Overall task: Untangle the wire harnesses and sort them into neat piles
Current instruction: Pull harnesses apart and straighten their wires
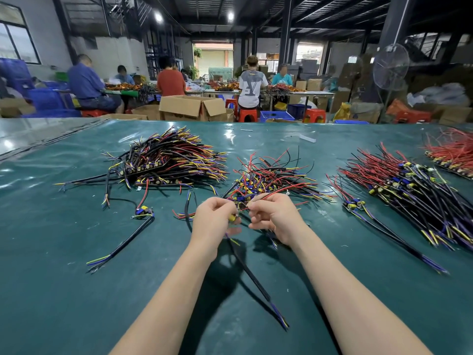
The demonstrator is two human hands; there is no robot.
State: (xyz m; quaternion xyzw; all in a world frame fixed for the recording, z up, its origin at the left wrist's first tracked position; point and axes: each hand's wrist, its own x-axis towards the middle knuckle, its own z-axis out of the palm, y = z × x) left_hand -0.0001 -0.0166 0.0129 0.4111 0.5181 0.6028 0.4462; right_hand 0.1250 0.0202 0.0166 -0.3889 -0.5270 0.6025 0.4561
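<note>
L hand pinches a yellow-capped harness, its black lead trailing toward the viewer; R hand grips red wires at tangled pile; sorted piles either side on green table.

Red wire pile cut off rightward

Only one readable mark: large dark letters, seemingly "LV", printed on the back of a grey-and-white T-shirt worn by a standing person in the background. Nothing legible on boxes, crates or wires.
</note>
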